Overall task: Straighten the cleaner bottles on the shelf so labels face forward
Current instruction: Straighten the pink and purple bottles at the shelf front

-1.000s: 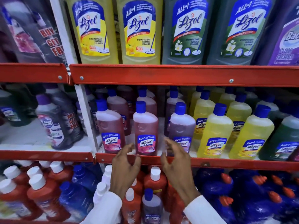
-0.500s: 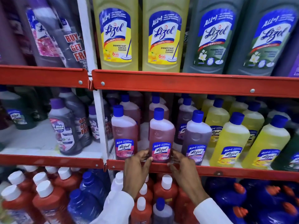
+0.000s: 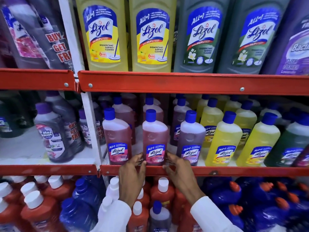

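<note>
Fingertips of the left hand (image 3: pixel 132 174) and right hand (image 3: pixel 179 171) pinch the base of the middle pink bottle (image 3: pixel 155 139) at the front of the shelf (image 3: pixel 234 170); small, even twists should square its label without knocking neighbours.

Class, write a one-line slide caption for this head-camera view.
Both hands, left and right, steady a pink cleaner bottle at the red shelf edge.
</note>
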The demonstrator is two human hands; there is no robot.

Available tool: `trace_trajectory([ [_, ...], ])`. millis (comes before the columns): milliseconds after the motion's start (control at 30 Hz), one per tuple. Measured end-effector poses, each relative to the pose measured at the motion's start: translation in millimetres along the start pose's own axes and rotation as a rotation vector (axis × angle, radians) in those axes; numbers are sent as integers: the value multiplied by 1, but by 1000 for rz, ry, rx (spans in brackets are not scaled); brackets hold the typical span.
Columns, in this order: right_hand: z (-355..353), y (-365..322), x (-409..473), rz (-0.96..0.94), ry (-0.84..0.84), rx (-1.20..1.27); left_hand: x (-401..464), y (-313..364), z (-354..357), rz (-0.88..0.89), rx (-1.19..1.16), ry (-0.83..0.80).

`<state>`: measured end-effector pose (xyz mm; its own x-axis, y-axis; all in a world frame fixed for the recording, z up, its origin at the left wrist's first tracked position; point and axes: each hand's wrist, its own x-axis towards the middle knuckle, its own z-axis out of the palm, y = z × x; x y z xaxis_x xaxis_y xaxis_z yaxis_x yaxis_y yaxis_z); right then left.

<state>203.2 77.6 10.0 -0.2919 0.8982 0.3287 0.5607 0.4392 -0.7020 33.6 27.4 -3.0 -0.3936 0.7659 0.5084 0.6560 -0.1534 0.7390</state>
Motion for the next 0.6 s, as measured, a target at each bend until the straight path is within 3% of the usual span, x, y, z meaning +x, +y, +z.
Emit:
trace_trajectory([
  [133, 0, 4, -5, -36, 50, 18, -7, 4, 4, -6, -47, 74],
  [267, -18, 5, -30, -52, 469, 103, -26, 21, 12, 70, -95, 229],
  [367, -39, 17, -40, -31, 688, 138, -39, 41, 28, 160, -131, 119],
  [433, -47, 30, -39, 15, 645, 110, -41, 50, 42, 183, -132, 12],
  [600, -62, 59, -23, 24, 210, 61, -30, 60, 72, 128, -57, -118],
])
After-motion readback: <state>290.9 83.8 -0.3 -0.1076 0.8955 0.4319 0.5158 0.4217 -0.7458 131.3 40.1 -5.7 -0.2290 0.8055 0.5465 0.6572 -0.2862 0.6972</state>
